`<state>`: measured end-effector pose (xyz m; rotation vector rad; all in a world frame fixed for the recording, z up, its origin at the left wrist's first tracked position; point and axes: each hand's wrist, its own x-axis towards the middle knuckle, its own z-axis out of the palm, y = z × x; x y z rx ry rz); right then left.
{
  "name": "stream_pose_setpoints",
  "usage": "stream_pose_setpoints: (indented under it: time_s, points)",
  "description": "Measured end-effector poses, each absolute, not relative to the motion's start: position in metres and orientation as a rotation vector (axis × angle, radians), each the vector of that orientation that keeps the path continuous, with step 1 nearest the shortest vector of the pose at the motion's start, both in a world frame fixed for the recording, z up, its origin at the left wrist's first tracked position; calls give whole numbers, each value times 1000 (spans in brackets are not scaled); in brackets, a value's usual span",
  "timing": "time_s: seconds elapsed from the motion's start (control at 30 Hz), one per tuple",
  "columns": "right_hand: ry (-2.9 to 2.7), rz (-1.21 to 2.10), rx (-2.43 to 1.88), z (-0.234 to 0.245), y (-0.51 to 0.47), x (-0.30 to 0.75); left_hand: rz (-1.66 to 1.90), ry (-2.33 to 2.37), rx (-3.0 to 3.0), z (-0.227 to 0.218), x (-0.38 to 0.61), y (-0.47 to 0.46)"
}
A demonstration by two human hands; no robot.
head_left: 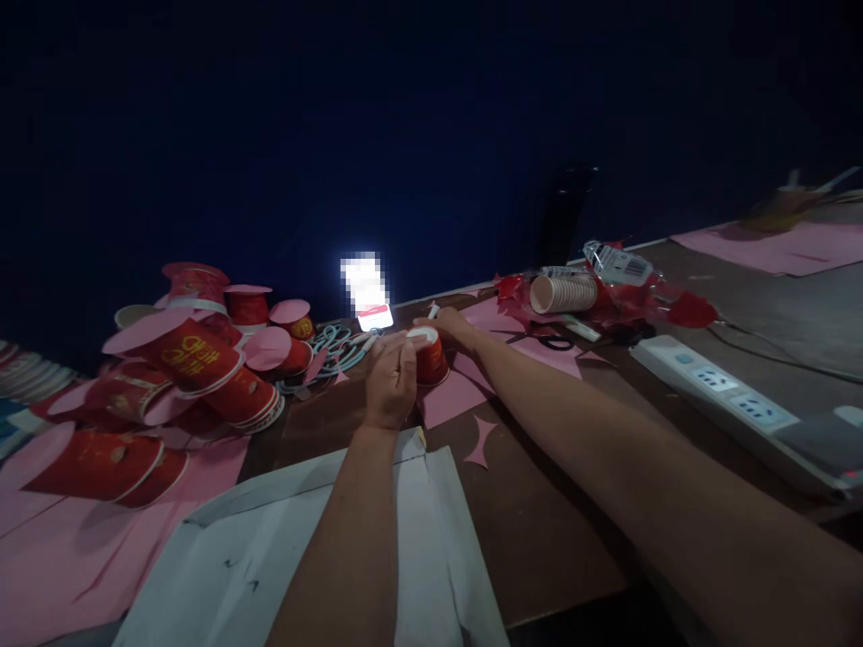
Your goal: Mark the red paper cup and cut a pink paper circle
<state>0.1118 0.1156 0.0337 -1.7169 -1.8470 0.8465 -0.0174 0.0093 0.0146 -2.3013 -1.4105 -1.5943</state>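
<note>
A red paper cup (pixel 432 364) stands upside down on a sheet of pink paper (pixel 450 402), its pale base facing up. My left hand (pixel 392 377) is closed against the cup's left side, with the fingertips near the base. On the far right side of the cup is my right hand (pixel 453 327), fingers bent round a slim white stick-like thing (pixel 433 312) whose kind I cannot make out. Part of the right hand's grip is hidden behind the cup. A pink paper scrap (pixel 481 442) with curved edges lies nearer to me on the brown table (pixel 532 530).
At left lie several red cups (pixel 195 355) with pink paper discs on their ends. A lit phone (pixel 375 317) and coiled cable (pixel 333 346) are behind. To the right are stacked paper cups (pixel 563 294), scissors (pixel 556 342) and a power strip (pixel 715 391). White board (pixel 249 539) lies in front.
</note>
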Motion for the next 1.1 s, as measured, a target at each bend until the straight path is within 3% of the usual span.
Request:
stream_pose_setpoints:
  time_s: [1.1]
  points:
    - [-2432,1359,-1247,38,169,71,-1640,-1421,-2295,14,-16,8]
